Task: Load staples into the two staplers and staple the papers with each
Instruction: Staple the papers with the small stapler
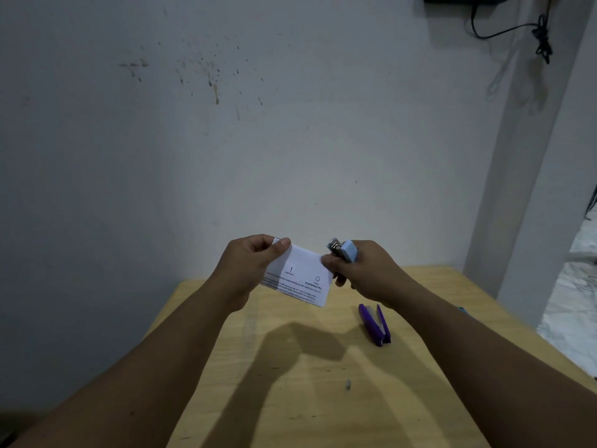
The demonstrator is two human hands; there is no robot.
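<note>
Both hands are raised above the far end of a pale wooden table (290, 367) with visible grain. The left hand (255, 263) pinches the upper left corner of a folded white paper (298, 274) printed with small black text, thumb on top. The right hand (361, 270) is closed around a light blue stapler (344, 252) with a shiny metal nose, held at the paper's right edge. A purple stapler (374, 324) lies on the table, its 2 halves slightly parted. A small grey bit (348, 384) rests nearer the camera; what it is cannot be told.
</note>
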